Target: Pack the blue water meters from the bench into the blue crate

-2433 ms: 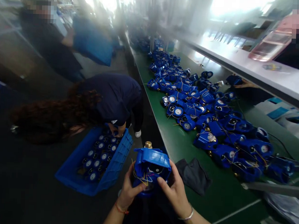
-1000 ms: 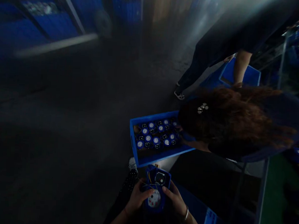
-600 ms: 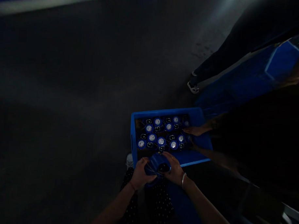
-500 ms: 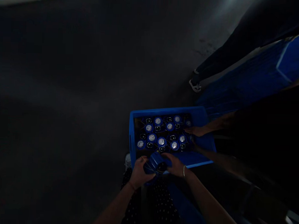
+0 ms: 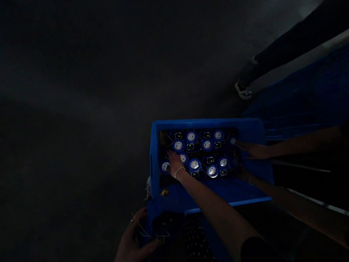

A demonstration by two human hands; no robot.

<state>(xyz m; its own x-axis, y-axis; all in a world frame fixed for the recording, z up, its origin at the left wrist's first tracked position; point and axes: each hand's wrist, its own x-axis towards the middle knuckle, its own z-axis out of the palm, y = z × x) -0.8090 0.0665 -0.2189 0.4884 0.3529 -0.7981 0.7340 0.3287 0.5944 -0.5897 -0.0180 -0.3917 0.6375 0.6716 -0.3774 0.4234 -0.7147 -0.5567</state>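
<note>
A blue crate (image 5: 209, 120) holds several blue water meters with round white dials, such as one water meter (image 5: 194, 164) near its middle. My left hand (image 5: 136, 240), low in front of the crate's near left corner, is closed around a dark blue meter body (image 5: 157, 205) with a brass fitting (image 5: 164, 192) and thin loose wires. My right hand (image 5: 175, 163) reaches into the crate's left part. Its fingers are apart and rest over the meters there, partly covering a dial. The fingertips' exact contact is hard to see in the dim light.
Another person's hand (image 5: 258, 150) reaches in at the crate's right end, with a second, darker hand (image 5: 244, 175) below it. A leg and shoe (image 5: 243, 91) stand beyond the crate on the dark floor. A blue surface (image 5: 313, 82) lies at the right.
My right hand has let go of the blue meter and moved forward into the crate. My left hand has drawn the meter down and to the left.
</note>
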